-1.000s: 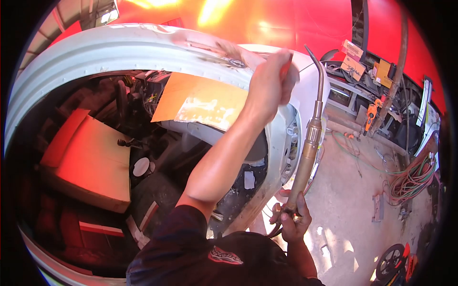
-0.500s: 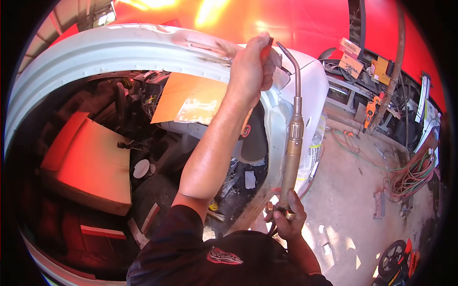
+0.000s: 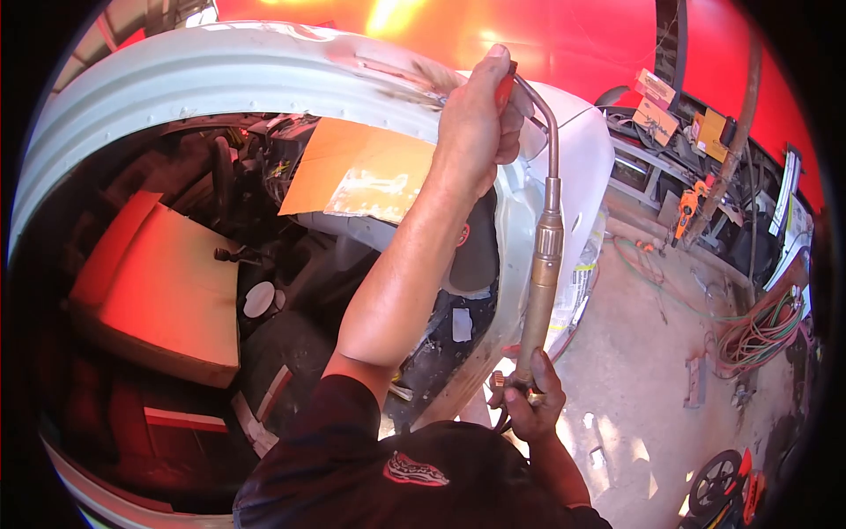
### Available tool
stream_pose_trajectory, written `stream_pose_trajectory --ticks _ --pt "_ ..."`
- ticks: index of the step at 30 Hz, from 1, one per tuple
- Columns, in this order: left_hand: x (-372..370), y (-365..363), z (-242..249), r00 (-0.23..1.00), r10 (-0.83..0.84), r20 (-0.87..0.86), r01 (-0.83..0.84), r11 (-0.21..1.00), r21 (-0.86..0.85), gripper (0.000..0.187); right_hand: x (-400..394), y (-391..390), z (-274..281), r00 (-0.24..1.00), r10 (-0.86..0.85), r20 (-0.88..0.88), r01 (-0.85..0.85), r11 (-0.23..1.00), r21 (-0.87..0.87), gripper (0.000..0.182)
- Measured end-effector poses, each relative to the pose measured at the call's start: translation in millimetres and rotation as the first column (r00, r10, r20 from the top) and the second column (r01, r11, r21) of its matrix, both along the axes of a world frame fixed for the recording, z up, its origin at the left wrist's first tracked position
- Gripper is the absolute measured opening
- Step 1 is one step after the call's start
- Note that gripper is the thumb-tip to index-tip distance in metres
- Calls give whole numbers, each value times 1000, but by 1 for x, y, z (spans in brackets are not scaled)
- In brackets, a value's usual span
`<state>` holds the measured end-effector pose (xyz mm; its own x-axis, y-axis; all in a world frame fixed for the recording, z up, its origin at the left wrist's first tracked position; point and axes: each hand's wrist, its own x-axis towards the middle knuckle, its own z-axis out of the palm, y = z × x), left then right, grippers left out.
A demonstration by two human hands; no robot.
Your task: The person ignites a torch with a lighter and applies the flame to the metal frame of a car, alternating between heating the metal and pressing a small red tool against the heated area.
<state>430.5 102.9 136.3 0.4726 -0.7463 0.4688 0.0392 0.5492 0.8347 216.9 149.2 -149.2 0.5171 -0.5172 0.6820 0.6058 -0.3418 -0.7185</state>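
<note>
free: floor [image 3: 630, 353] side of torch [image 3: 543, 273] | obstacle: car frame [image 3: 352, 99] near left hand [image 3: 476, 119]

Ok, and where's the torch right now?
In the head view, the torch is right of centre, its lower end in the right hand and its bent neck curving up beside the left hand.

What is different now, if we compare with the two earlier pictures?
The left hand and the torch have shifted leftward in view since the first picture. The torch's tip now appears at the small red object in that hand; earlier a gap showed. The right hand still grips the torch.
</note>
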Motion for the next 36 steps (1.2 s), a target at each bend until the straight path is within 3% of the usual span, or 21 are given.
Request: stream_pose_trajectory --ticks 8,9,12,15,18,25,33,36 --pt "1 4 -27 999 -43 -6 43 998 -44 56 1 -2 3 1000 -29 6 29 999 -16 70" --pt "-5 10 -40 999 40 9 -40 999 -17 60 1 -3 3 999 -40 4 40 999 -13 70" --pt "-7 32 -83 956 92 279 -112 992 57 58 1 -9 -1 999 -43 23 45 995 -90 75" --pt "-4 51 -101 877 144 459 -232 962 141 38 3 -10 -6 1000 -25 12 26 998 -59 77" --pt "3 61 -107 936 78 343 -141 977 160 25 8 -12 -4 999 -10 -44 5 992 -124 79" --pt "11 71 -131 978 57 199 -84 988 131 34 27 -5 9 998 34 -44 -41 986 -161 83" --pt "23 67 -146 971 123 204 -153 979 136 37 29 -10 4 992 6 -125 -33 975 -221 81" --pt "24 65 -148 973 142 182 -170 974 151 35 23 -1 14 977 69 -204 -74 997 -18 76"
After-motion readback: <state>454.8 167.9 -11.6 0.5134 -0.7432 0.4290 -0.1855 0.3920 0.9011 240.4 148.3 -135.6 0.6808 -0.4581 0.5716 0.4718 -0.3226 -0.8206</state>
